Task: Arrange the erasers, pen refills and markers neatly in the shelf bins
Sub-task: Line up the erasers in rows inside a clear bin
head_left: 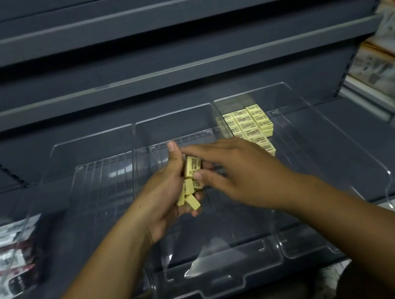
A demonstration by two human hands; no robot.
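Note:
My left hand [169, 193] grips a bunch of several cream-yellow erasers [190, 193] above the middle clear bin [221, 281]. My right hand [234, 172] reaches in from the right and pinches the top eraser [192, 166] of that bunch between thumb and fingers. More erasers [248, 125] lie in tidy rows at the back of the right clear bin [340, 231]. The left clear bin [89, 178] holds nothing that I can see.
Packaged items in red, white and black wrappers [6, 252] lie at the far left beside the bins. Dark grey shelf boards [157, 79] run above. Stacked packets [386, 66] fill the neighbouring shelf at the right.

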